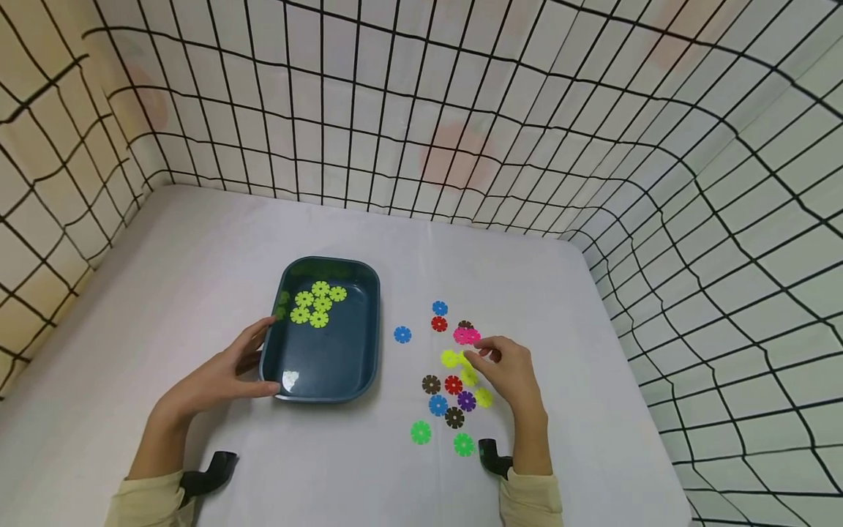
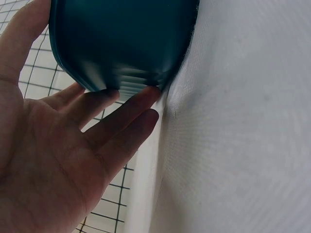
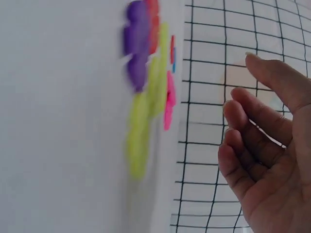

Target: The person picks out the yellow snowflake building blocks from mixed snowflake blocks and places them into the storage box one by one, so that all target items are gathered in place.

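My left hand (image 1: 214, 377) rests against the left side of a dark teal tray (image 1: 320, 375), thumb at the near corner and fingers at the side wall. In the left wrist view the fingertips of that hand (image 2: 63, 141) touch the tray's outer wall (image 2: 121, 43). Several yellow-green notched discs (image 1: 322, 304) lie in the tray's far part. My right hand (image 1: 510, 369) hovers over loose discs, near yellow ones (image 1: 450, 359) and pink ones (image 1: 466, 335). In the right wrist view the hand (image 3: 267, 141) has loosely bent fingers, thumb apart, holding nothing.
Right of the tray lie blue (image 1: 402, 334), red (image 1: 453, 385), brown (image 1: 431, 384), purple (image 1: 466, 400) and green discs (image 1: 421, 432) on the white cloth (image 1: 342, 461). A black wire grid (image 1: 388, 95) stands behind and at both sides.
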Demonstrator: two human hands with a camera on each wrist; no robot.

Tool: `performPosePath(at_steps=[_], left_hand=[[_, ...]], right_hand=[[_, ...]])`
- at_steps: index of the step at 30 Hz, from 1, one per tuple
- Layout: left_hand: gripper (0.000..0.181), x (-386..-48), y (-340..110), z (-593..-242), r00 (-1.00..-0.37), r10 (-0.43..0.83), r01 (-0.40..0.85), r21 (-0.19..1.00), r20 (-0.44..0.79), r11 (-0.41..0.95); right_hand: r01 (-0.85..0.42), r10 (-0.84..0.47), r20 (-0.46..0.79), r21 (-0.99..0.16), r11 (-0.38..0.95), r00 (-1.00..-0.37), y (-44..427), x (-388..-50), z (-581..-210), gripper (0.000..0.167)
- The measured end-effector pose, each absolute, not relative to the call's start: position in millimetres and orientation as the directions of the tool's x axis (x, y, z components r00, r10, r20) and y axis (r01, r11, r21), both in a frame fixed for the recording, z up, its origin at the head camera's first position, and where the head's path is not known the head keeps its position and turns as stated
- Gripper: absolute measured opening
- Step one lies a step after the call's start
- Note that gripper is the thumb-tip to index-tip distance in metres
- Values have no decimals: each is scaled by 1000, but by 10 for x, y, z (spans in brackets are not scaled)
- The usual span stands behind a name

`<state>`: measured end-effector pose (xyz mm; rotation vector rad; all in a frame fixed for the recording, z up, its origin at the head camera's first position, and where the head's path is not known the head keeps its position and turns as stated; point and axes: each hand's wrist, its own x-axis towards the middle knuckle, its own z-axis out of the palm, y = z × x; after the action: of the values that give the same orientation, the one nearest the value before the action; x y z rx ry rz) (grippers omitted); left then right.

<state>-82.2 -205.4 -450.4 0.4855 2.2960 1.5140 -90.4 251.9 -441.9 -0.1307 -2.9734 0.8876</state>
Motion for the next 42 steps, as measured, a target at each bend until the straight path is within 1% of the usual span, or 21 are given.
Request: performPosePath(at_steps=[10, 15, 18, 24, 30, 36, 42], left_hand=[[104, -828, -2039, -4514, -878, 470, 101, 926, -89, 363], [104, -837, -2023, -4523, -880, 465, 94, 928, -93, 362], [105, -834, -2026, -4519, -885, 455, 89, 925, -96, 369], [105, -829, -2033, -4515, -885, 455, 86, 925, -100, 371], [105, -827, -2036, -4517, -883, 457, 85, 924, -103, 373], [105, -827, -2038, -4509, -884, 454, 77, 924, -110, 374], [105, -822, -2049, -4519, -885, 451, 73, 924, -114, 376]], right_hand=[[26, 61, 45, -550, 835, -997, 2793, -574, -4673, 31], [-60, 0, 112, -530, 846, -994, 2871, -512, -4720, 30], [-89, -32, 118, -512, 854, -992, 2887, -503, -4725, 30], [-37, -19, 41, -508, 860, -999, 2897, -464, -4722, 30], [3, 5, 2, -491, 871, -1000, 2915, -433, -4751, 30], [39, 34, -19, -477, 878, -999, 2916, -420, -4788, 30], [44, 46, -8, -469, 882, -999, 2892, -408, -4792, 28]])
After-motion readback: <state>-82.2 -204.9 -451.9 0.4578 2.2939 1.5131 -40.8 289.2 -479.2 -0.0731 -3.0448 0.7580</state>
